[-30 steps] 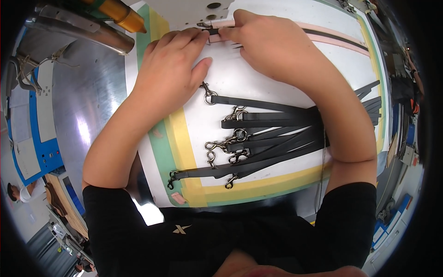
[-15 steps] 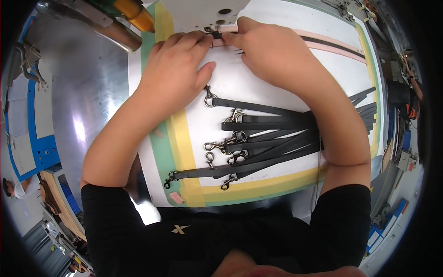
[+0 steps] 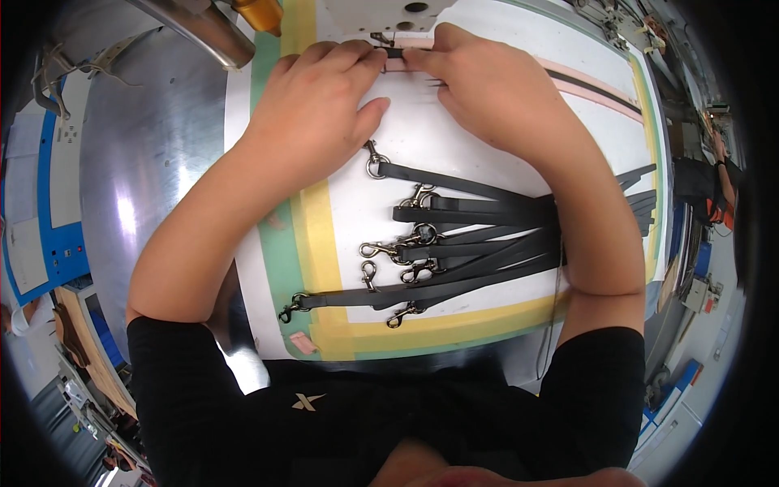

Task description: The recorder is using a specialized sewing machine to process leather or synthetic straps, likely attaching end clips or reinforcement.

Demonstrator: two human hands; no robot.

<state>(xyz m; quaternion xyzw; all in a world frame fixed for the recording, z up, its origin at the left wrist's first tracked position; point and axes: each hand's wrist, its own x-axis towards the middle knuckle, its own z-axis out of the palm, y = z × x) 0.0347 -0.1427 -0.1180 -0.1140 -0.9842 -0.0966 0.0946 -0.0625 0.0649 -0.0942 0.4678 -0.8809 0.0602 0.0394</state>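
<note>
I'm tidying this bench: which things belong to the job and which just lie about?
Seem to belong:
dark strip at left hand and right hand
pink strips
white machine head
black straps with metal clips, not held

Lying about, seemingly:
pink scrap, lower left

The person wears a black short-sleeved shirt [image 3: 454, 414], its cloth plain and dark, with a few soft folds across the chest; on the chest sits a small pale-gold mark [image 3: 308, 402], made of two slanting strokes that cross, one of them drawn out into a thin point; the left sleeve [image 3: 178, 365] and the right sleeve [image 3: 602, 369] are the same black, each wide and loose, each ending in a straight hem just above the elbow; below the hems the forearms [image 3: 215, 207] are bare, rounded near the elbow and narrower at the wrist; the left hand [image 3: 320, 91] and right hand [image 3: 491, 81] are bare too.
</note>
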